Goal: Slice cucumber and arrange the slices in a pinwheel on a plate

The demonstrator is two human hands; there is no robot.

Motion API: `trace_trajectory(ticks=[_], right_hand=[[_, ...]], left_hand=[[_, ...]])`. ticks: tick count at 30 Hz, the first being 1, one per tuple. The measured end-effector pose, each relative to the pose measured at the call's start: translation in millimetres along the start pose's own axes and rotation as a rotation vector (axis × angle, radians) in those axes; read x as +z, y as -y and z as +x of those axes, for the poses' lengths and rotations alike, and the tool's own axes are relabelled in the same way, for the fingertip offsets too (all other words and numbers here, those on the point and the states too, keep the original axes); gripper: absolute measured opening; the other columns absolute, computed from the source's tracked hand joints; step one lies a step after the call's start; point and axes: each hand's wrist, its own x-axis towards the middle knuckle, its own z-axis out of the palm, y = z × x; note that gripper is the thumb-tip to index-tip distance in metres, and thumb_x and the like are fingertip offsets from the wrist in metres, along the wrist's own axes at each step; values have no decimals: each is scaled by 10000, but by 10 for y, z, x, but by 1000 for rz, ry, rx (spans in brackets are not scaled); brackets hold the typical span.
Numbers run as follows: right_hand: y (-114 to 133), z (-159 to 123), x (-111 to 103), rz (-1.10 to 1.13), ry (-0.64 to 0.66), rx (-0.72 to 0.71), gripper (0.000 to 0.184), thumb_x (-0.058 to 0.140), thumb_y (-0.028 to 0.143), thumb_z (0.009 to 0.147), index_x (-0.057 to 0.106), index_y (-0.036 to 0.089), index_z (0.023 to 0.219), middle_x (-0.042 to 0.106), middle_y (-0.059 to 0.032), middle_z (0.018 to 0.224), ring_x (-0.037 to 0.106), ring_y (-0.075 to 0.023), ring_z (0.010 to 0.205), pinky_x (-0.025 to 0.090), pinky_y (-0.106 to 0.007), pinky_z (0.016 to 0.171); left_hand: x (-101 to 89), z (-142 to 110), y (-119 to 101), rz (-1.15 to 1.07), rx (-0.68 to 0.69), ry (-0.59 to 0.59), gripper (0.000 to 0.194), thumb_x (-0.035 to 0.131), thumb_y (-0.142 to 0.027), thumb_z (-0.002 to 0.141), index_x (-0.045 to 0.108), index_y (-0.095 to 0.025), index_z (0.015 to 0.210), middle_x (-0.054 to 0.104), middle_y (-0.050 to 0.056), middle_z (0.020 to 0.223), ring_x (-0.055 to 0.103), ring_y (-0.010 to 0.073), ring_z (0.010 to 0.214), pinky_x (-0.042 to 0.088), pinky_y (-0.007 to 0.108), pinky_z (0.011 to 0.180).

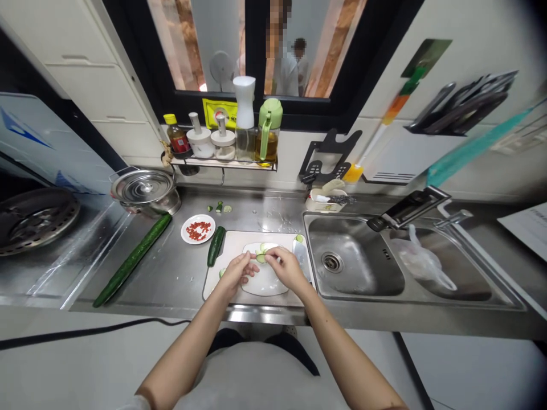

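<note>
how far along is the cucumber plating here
Done: a small dish of red bits is filled, and a few cucumber slices already lie along the white plate on the cutting board. In hand: left hand and right hand meet over a slice at the plate's far edge. Left: a half cucumber and a whole long cucumber remain uncut, so it looks early.

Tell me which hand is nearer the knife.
Right. The right hand is just left of the knife on the board; the left hand is farther left, past the plate.
</note>
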Motion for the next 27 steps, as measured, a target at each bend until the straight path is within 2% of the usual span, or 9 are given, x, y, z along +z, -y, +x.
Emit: trace_trajectory(ticks=[3, 8, 12, 16, 21, 27], right_hand=[[14, 15, -40, -46, -3, -63, 184, 522, 314, 889, 664, 205, 849, 658, -48, 840, 564, -179, 843, 410, -311, 802], [18, -39, -43, -75, -6, -111, 189, 512, 311, 898, 662, 207, 848, 659, -52, 866, 560, -179, 863, 409, -320, 818], [14, -95, -14, -31, -1, -27, 156, 521, 278, 865, 620, 199, 775, 640, -33, 803, 558, -161, 811, 420, -275, 715], [20, -138, 31, 77, 9, 76, 163, 548, 335, 845, 606, 197, 784, 635, -16, 777, 552, -138, 731, 395, -228, 588], [11, -162, 69, 125, 23, 142, 227, 534, 383, 848, 598, 190, 746, 620, -2, 738, 504, -113, 637, 374, -220, 561], [-22, -183, 90, 198, 19, 233, 267, 530, 414, 827, 562, 185, 692, 557, 20, 644, 432, -98, 553, 342, -224, 530]], left_hand=[[40, -8, -105, -149, -94, 77, 471, 679, -525, 727, 593, -171, 1025, 643, 28, 752, 538, 59, 556, 285, 138, 458], [86, -6, -144, -233, -92, 86, 432, 772, -341, 654, 603, -180, 1018, 643, 19, 771, 546, 53, 580, 305, 131, 466], [125, -28, -129, -201, 9, 23, 489, 802, -294, 593, 604, -191, 1028, 628, -4, 760, 531, 51, 599, 282, 136, 475], [160, -57, -128, -137, 116, -17, 529, 810, -299, 556, 605, -195, 1033, 573, -43, 681, 490, 50, 580, 266, 150, 483], [183, -35, -72, -90, 240, -30, 522, 799, -353, 576, 595, -178, 1023, 555, -47, 660, 440, 48, 543, 298, 169, 500], [234, 14, 28, -49, 336, -53, 495, 772, -373, 633, 577, -182, 1045, 566, -32, 699, 487, 63, 587, 328, 172, 522]])
